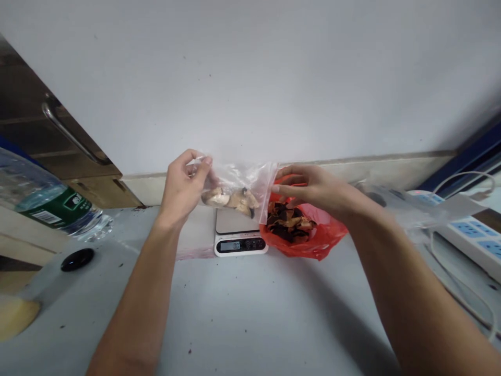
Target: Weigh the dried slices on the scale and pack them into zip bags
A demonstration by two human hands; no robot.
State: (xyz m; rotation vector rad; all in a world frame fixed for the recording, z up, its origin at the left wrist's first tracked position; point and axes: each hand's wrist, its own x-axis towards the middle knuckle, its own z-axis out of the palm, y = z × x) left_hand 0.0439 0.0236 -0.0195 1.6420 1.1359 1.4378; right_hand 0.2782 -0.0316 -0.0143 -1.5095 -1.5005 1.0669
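Note:
A clear zip bag (235, 180) with several pale, dark-edged dried slices (238, 201) is held up above a small kitchen scale (237, 222), whose display appears to read 0.0. My left hand (186, 180) pinches the bag's left end between thumb and fingers. At the other end, my right hand (309, 188) has its fingertips on the edge beside the zip strip. Below that hand, an opened red plastic bag (324, 237) holds a pile of brown, curled dried slices (291, 224). The bag partly hides the scale's platform.
A large water bottle (58, 201) leans in from the left, with a black oval object (77, 259) near it. At right lie clear plastic packaging (407, 206), a power strip (475, 235) and white cables (462, 292). A wall (274, 78) rises behind the grey table (235, 324).

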